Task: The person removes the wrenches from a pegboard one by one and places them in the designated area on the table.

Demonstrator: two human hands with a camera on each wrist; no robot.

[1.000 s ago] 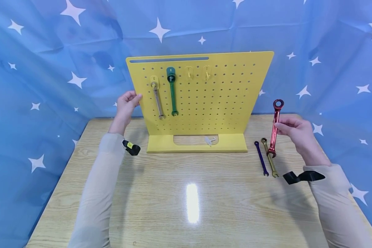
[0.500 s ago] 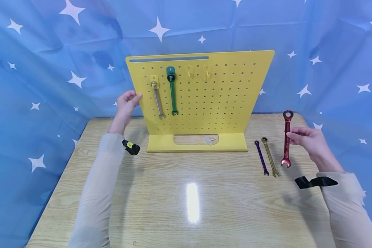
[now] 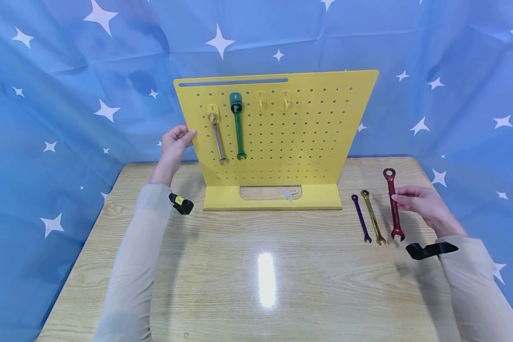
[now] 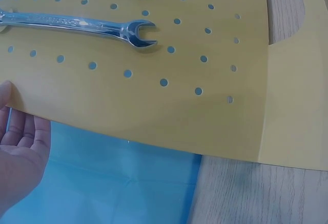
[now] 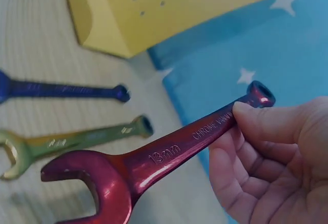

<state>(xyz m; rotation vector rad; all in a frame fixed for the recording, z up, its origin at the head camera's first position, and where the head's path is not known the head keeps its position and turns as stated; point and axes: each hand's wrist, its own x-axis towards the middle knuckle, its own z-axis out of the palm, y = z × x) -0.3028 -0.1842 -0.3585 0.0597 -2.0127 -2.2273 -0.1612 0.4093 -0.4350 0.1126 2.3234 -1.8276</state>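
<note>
My right hand (image 3: 419, 202) pinches a red wrench (image 3: 393, 204) by its shaft, low over the table to the right of a gold wrench (image 3: 372, 216) and a blue wrench (image 3: 361, 217). In the right wrist view the red wrench (image 5: 154, 160) is marked 13mm, its open end toward the gold wrench (image 5: 72, 142) and blue wrench (image 5: 61, 89). My left hand (image 3: 174, 142) holds the left edge of the yellow pegboard (image 3: 308, 128). A silver wrench (image 3: 217, 137) and a green wrench (image 3: 238, 124) hang on it. The left wrist view shows the silver wrench (image 4: 82, 25) and my left hand (image 4: 20, 152) behind the pegboard (image 4: 154, 101).
Two bare yellow hooks (image 3: 273, 99) sit right of the green wrench. A small white piece (image 3: 288, 193) lies in the slot of the pegboard's base. Blue star-printed cloth (image 3: 68, 95) surrounds the wooden table (image 3: 261, 275).
My right hand has carried the red wrench down and to the right, from raised beside the board to just above the table beside the gold wrench. The left hand has stayed put.
</note>
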